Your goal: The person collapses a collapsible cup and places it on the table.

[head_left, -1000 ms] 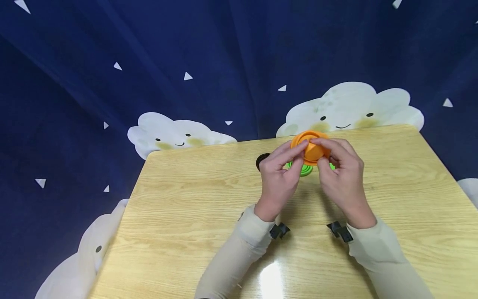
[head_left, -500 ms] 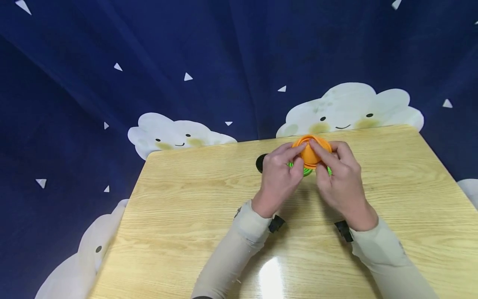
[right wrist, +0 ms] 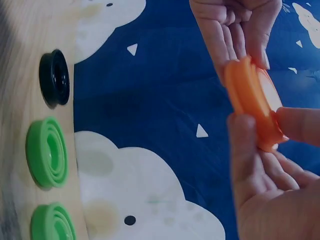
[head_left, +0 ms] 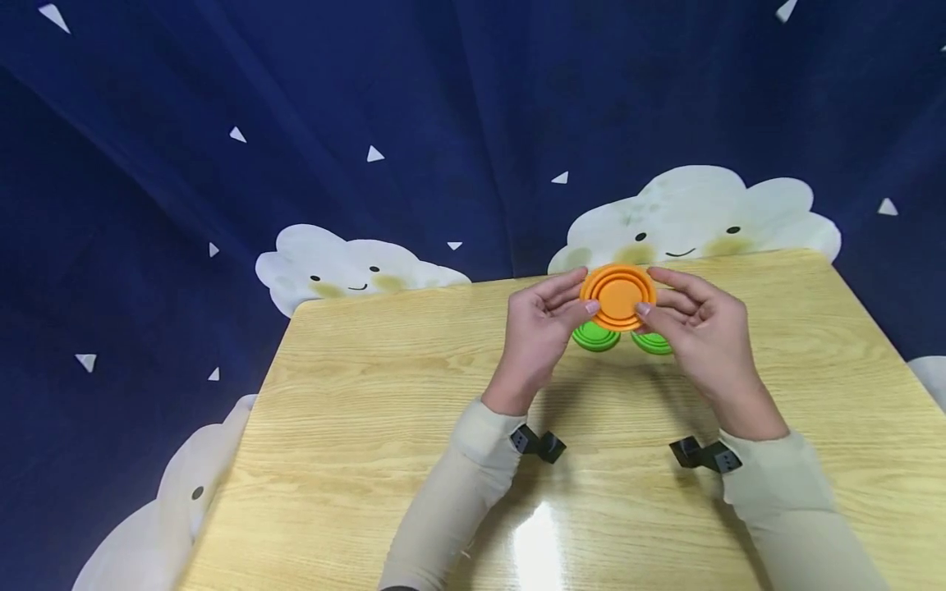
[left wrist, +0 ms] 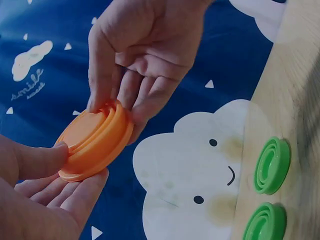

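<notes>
An orange collapsible cup (head_left: 619,300), folded flat into concentric rings, is held up above the far part of the table. My left hand (head_left: 534,341) pinches its left rim between thumb and fingers. On the opposite side, my right hand (head_left: 711,341) grips the rim the same way, thumb on the near face. Seen edge-on in the right wrist view, the cup (right wrist: 250,102) looks shallow, with stepped walls. Below it on the table lie two green ringed discs, a left one (head_left: 595,336) and a right one (head_left: 654,341), partly covered in the head view.
A black ringed disc (right wrist: 55,77) lies beside the green ones, hidden behind my left hand in the head view. The wooden table (head_left: 369,427) ends at a dark blue curtain (head_left: 414,107) printed with clouds. Each sleeve carries a small black camera mount.
The fingertips that pressed together at the middle of the orange cup have moved apart to its rim. Its face now shows flat, even rings instead of a bulging centre.
</notes>
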The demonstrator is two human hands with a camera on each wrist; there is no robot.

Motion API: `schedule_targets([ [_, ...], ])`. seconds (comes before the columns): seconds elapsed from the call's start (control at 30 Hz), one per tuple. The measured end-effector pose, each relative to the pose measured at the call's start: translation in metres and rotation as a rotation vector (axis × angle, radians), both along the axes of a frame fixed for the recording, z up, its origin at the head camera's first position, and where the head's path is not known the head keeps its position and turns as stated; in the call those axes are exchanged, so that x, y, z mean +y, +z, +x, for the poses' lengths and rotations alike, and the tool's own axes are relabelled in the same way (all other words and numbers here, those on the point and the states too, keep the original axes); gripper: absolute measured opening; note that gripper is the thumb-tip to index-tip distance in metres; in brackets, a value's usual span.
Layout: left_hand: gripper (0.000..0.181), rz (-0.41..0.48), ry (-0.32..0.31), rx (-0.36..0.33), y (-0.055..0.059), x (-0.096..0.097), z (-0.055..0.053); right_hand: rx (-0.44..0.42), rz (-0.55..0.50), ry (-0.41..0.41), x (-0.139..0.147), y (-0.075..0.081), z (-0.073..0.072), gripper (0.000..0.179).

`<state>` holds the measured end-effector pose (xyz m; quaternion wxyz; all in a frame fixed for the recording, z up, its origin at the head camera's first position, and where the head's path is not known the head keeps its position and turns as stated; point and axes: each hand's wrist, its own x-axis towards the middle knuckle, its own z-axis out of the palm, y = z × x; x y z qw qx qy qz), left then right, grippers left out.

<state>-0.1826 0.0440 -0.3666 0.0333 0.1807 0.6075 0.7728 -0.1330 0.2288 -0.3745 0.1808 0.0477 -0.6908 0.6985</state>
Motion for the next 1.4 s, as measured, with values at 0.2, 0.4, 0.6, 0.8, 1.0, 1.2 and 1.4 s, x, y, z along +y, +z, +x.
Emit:
schedule_targets([
  [0.2,0.038,-0.029,0.015,0.004,-0.002,0.002,0.001,-0.09,0.198,-0.089,0.003,0.001,-0.001,0.034],
  [0.4,0.037,0.002,0.01,0.001,-0.004,0.001,0.001,-0.035,0.195,-0.088,0.004,0.0,-0.001,0.032],
  [0.6,0.035,0.072,-0.013,-0.148,-0.008,-0.003,-0.005,0.042,0.199,-0.094,0.005,0.0,-0.002,0.032],
  [0.8,0.031,0.081,-0.148,-0.376,-0.013,-0.006,-0.011,0.097,0.187,-0.078,0.007,0.0,-0.002,0.034],
  [1.0,0.035,0.125,-0.278,-0.424,-0.017,-0.007,-0.013,0.108,0.181,-0.062,0.008,-0.001,-0.001,0.036],
  [1.2,0.029,0.192,-0.281,-0.392,-0.019,-0.004,-0.013,0.131,0.099,-0.018,0.013,-0.001,-0.001,0.038],
  [1.4,0.027,0.252,-0.175,-0.325,-0.023,0.003,-0.008,0.158,0.044,0.006,0.017,-0.002,-0.003,0.043],
])
